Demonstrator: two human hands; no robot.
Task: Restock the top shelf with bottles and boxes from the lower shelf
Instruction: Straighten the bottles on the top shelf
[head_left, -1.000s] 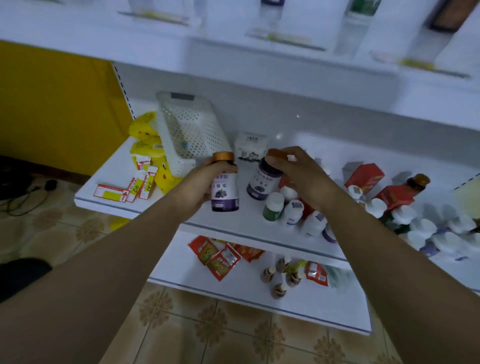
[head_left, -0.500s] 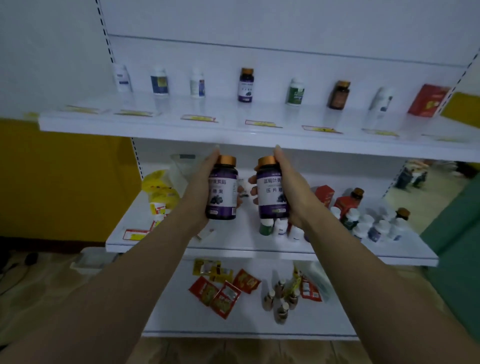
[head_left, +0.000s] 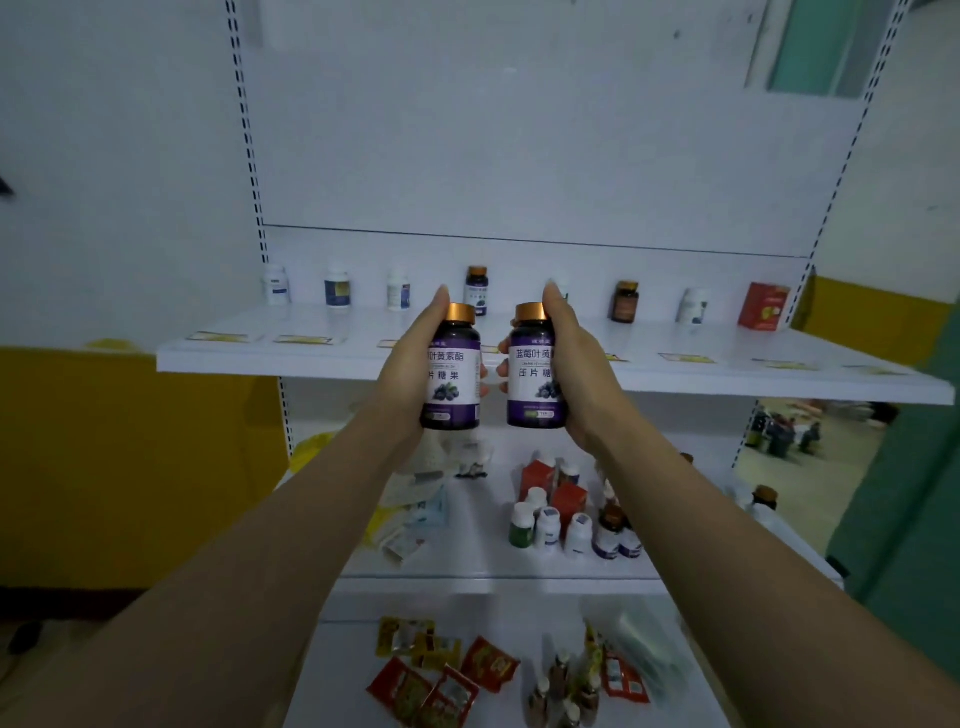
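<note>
— How far along?
— Early, I'd judge. The top shelf (head_left: 322, 323) carries one sparse row along its back edge, with a red box (head_left: 763, 306) at the right end. A cluster of bottles (head_left: 566, 525) stands on the lower shelf (head_left: 467, 561).
— And the hands?
— The left hand (head_left: 410, 364) has its fingers clamped on the left bottle (head_left: 451, 374), the right hand (head_left: 576, 374) on the right bottle (head_left: 535, 374). Both are upright, in the air by the top shelf's front edge. Nothing seems to block that edge.

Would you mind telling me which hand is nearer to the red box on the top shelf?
Right. The right hand, gripping a purple-labelled bottle, sits left of the red box; the left hand, gripping the other bottle, is farther left.
</note>
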